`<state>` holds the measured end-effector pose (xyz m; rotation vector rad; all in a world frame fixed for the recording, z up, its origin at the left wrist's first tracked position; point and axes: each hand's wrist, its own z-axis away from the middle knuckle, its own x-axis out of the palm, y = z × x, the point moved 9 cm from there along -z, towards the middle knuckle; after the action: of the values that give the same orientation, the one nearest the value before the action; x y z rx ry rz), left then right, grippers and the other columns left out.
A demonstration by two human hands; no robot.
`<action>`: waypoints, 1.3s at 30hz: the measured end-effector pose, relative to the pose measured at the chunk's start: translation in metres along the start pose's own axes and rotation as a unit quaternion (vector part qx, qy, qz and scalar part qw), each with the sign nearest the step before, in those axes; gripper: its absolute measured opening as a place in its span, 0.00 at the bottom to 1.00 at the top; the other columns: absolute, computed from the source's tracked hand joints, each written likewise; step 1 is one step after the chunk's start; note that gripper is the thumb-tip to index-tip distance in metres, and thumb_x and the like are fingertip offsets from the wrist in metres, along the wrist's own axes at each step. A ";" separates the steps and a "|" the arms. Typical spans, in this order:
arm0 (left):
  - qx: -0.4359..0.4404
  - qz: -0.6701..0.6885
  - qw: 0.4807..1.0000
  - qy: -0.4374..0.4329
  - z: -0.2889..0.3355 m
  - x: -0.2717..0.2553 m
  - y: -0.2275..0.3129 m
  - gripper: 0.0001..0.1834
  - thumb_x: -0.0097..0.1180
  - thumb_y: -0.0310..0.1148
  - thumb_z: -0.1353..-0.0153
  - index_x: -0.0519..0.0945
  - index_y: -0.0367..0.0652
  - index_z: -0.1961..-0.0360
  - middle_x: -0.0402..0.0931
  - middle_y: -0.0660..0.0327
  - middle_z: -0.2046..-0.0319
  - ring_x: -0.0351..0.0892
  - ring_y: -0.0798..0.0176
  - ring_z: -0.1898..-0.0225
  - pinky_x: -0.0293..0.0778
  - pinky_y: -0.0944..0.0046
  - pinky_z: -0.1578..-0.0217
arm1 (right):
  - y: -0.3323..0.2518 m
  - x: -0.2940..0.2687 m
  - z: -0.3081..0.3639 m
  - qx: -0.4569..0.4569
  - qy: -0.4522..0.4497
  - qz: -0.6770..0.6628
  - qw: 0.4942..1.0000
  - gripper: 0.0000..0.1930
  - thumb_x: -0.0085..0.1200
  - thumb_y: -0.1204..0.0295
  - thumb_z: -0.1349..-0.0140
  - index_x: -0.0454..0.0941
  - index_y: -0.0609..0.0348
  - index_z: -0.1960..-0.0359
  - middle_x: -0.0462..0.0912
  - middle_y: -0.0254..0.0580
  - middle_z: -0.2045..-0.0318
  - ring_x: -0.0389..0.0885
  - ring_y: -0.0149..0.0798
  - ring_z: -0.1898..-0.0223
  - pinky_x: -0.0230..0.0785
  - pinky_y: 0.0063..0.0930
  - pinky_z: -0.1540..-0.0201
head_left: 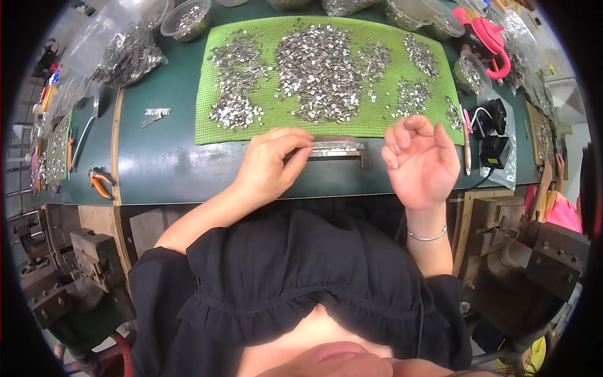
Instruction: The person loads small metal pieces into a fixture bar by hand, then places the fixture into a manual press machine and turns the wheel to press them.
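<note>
A narrow metal jig, a slotted bar with small metal pieces along it, lies at the table's near edge, below the green mat. My left hand is closed on the jig's left end, thumb and fingers bent round it. To the right of the jig, my right hand is raised palm up with its fingers loosely curled and apart; I see nothing in it. Small silvery metal pieces lie heaped on the mat, with smaller piles on both sides.
Orange-handled pliers and short metal link strips lie at left. A bag of metal parts and plastic tubs stand behind. At right are a pink pot, black adapters and another person's hands.
</note>
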<state>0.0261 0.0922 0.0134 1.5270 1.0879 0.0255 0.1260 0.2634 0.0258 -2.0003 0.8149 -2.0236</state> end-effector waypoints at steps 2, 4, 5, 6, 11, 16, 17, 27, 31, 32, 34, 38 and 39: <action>0.012 -0.011 1.000 0.003 0.001 0.000 0.001 0.03 0.61 0.21 0.41 0.83 0.33 0.65 0.85 0.53 0.60 0.86 0.56 0.61 0.79 0.63 0.61 | 0.002 -0.006 -0.002 0.006 0.008 -0.032 0.999 0.24 0.38 0.56 0.26 0.78 0.67 0.53 0.75 0.45 0.68 0.68 0.40 0.65 0.63 0.32 0.64; -0.013 0.000 1.000 0.006 0.004 -0.001 -0.003 0.03 0.61 0.20 0.42 0.82 0.34 0.66 0.85 0.53 0.61 0.85 0.56 0.62 0.79 0.63 0.61 | 0.003 -0.012 -0.004 0.007 0.004 -0.041 0.999 0.24 0.38 0.56 0.26 0.78 0.67 0.54 0.75 0.44 0.69 0.68 0.40 0.65 0.63 0.32 0.65; -0.010 0.004 1.000 0.005 0.005 0.000 -0.001 0.03 0.61 0.20 0.42 0.82 0.34 0.66 0.85 0.53 0.61 0.85 0.56 0.62 0.79 0.63 0.61 | 0.004 -0.013 -0.004 0.012 -0.003 -0.054 0.998 0.24 0.38 0.56 0.26 0.78 0.67 0.54 0.75 0.44 0.69 0.67 0.40 0.65 0.63 0.32 0.65; -0.020 0.007 1.000 0.005 0.006 -0.001 -0.002 0.03 0.61 0.20 0.42 0.82 0.34 0.66 0.85 0.53 0.60 0.85 0.56 0.62 0.79 0.63 0.61 | 0.005 -0.016 -0.004 0.013 0.003 -0.067 0.998 0.24 0.38 0.56 0.26 0.79 0.66 0.54 0.74 0.44 0.70 0.67 0.40 0.66 0.62 0.32 0.67; 0.018 -0.004 1.000 0.024 0.008 0.001 -0.001 0.04 0.61 0.21 0.43 0.81 0.35 0.66 0.83 0.54 0.61 0.83 0.52 0.64 0.78 0.59 0.65 | 0.004 -0.023 -0.004 0.014 0.002 -0.075 0.997 0.24 0.39 0.55 0.26 0.79 0.66 0.53 0.70 0.41 0.71 0.62 0.37 0.68 0.59 0.29 0.71; 0.136 -0.156 0.977 0.055 0.013 0.003 0.019 0.09 0.63 0.20 0.48 0.80 0.38 0.65 0.82 0.56 0.62 0.81 0.52 0.62 0.75 0.56 0.58 | 0.006 -0.028 -0.005 0.026 0.022 -0.087 0.996 0.26 0.38 0.54 0.26 0.80 0.67 0.55 0.71 0.40 0.75 0.62 0.36 0.72 0.56 0.27 0.76; 0.135 -0.155 0.977 0.054 0.013 0.003 0.018 0.09 0.63 0.20 0.48 0.80 0.38 0.65 0.82 0.56 0.62 0.81 0.52 0.62 0.75 0.56 0.58 | 0.007 -0.027 -0.006 0.036 0.012 -0.082 0.996 0.26 0.38 0.53 0.26 0.80 0.66 0.54 0.70 0.39 0.77 0.60 0.35 0.72 0.55 0.26 0.77; 0.113 -0.227 0.967 -0.040 0.012 -0.004 0.013 0.16 0.66 0.30 0.46 0.84 0.45 0.54 0.79 0.59 0.52 0.76 0.53 0.49 0.65 0.51 0.48 | 0.020 0.033 -0.029 -0.192 -0.110 0.693 0.686 0.06 0.59 0.80 0.42 0.82 0.60 0.63 0.79 0.40 0.72 0.76 0.43 0.68 0.69 0.35 0.65; 0.073 -0.264 0.962 0.024 -0.024 -0.037 -0.010 0.13 0.65 0.31 0.45 0.85 0.48 0.56 0.77 0.62 0.58 0.74 0.54 0.52 0.64 0.52 0.48 | 0.062 0.049 -0.050 -0.197 -0.179 0.818 0.511 0.06 0.65 0.72 0.49 0.83 0.53 0.68 0.75 0.36 0.67 0.72 0.42 0.59 0.60 0.38 0.55; 0.063 -0.290 0.955 -0.009 -0.032 -0.034 -0.014 0.12 0.65 0.32 0.45 0.86 0.48 0.58 0.76 0.63 0.58 0.73 0.55 0.51 0.64 0.52 0.48 | 0.066 0.049 -0.056 -0.198 -0.180 0.817 0.511 0.06 0.65 0.72 0.49 0.83 0.53 0.68 0.75 0.36 0.67 0.72 0.42 0.59 0.60 0.38 0.55; 0.066 -0.313 0.947 -0.040 -0.043 -0.027 -0.022 0.08 0.66 0.32 0.47 0.87 0.48 0.64 0.74 0.64 0.60 0.72 0.56 0.52 0.63 0.54 0.49 | 0.081 0.047 -0.066 -0.181 -0.200 0.862 0.429 0.12 0.66 0.72 0.49 0.85 0.51 0.61 0.75 0.35 0.68 0.73 0.42 0.60 0.60 0.38 0.55; 0.058 -0.332 0.941 -0.018 -0.041 -0.026 -0.017 0.04 0.66 0.31 0.51 0.84 0.46 0.72 0.74 0.65 0.63 0.72 0.56 0.54 0.63 0.54 0.51 | 0.097 0.040 -0.076 -0.154 -0.225 0.871 0.408 0.05 0.64 0.71 0.47 0.86 0.51 0.68 0.75 0.33 0.69 0.73 0.40 0.60 0.59 0.39 0.55; 0.057 -0.333 0.941 -0.018 -0.040 -0.024 -0.017 0.04 0.66 0.31 0.51 0.84 0.46 0.72 0.74 0.65 0.63 0.72 0.56 0.54 0.63 0.54 0.51 | 0.098 0.039 -0.079 -0.154 -0.225 0.871 0.409 0.05 0.64 0.71 0.47 0.86 0.51 0.68 0.75 0.33 0.69 0.73 0.40 0.60 0.59 0.39 0.55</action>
<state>-0.0205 0.1055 0.0249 1.1835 1.5472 -0.5382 0.0227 0.1820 0.0154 -0.4746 1.8235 -0.0129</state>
